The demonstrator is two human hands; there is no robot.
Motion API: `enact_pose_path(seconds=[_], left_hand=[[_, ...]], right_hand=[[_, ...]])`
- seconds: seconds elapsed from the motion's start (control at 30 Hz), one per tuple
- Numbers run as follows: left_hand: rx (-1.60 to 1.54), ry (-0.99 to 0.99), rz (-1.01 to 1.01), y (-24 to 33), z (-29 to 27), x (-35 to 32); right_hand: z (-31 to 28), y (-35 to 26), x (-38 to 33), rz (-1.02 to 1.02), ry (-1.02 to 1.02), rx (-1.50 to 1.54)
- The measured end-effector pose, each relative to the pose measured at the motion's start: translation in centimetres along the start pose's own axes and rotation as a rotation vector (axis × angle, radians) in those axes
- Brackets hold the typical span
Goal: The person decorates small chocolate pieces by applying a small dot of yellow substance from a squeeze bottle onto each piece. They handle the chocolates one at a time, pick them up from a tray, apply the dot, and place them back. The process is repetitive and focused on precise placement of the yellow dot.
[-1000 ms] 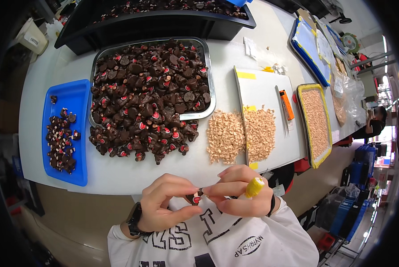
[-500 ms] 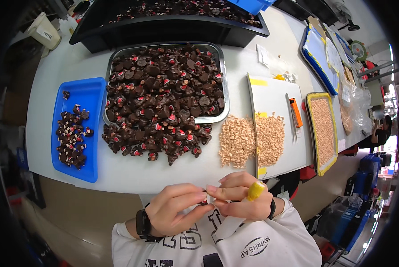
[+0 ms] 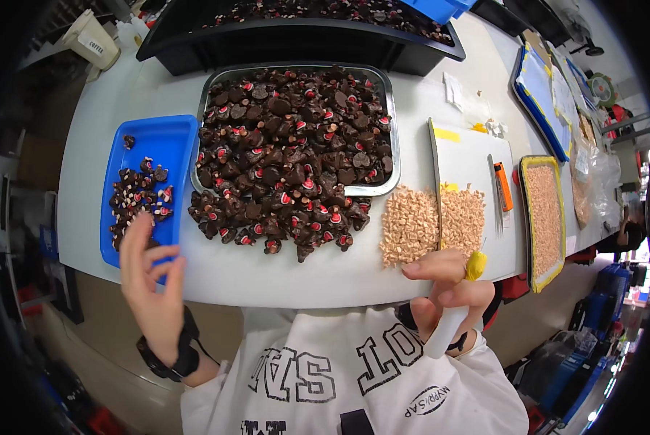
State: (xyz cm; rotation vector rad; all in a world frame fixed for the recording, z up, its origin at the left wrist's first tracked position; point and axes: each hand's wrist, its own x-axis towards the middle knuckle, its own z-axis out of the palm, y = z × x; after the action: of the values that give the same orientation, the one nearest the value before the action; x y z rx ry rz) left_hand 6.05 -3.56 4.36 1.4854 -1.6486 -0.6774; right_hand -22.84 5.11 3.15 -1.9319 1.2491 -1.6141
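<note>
— Stretching wide: white counter (image 3: 281,279), carrying steel tray (image 3: 210,87) heaped with dark red-tipped pieces (image 3: 296,156).
— Spilling past its front edge. Sitting left: blue tray (image 3: 173,134), fewer pieces.
— Lying right: tan granules (image 3: 430,221).
— Hovering over blue tray's near end: left hand (image 3: 151,293), grip wide, holding nothing.
— Closing around yellow-tipped white tool (image 3: 452,319) at counter's edge: right hand (image 3: 452,290).

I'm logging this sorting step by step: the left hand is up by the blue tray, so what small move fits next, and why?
Probably the open left hand reaches right to the heap of dark brown pieces with red spots spilling off the metal tray; it looks empty, while the right hand holds a yellow-tipped white tool.
</note>
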Motion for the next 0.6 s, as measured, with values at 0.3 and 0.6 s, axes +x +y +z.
enact_pose_path(seconds=[0.3,0.6], left_hand=[[0.22,-0.126,0.102,-1.8,3.9,-0.9],[0.221,0.157,0.139,-0.4,4.2,-2.1]], right_hand=[[-0.1,-0.4,-0.3,0.067,0.032,0.122],[-0.4,-0.9,-0.2,0.102,-0.095,0.093]])
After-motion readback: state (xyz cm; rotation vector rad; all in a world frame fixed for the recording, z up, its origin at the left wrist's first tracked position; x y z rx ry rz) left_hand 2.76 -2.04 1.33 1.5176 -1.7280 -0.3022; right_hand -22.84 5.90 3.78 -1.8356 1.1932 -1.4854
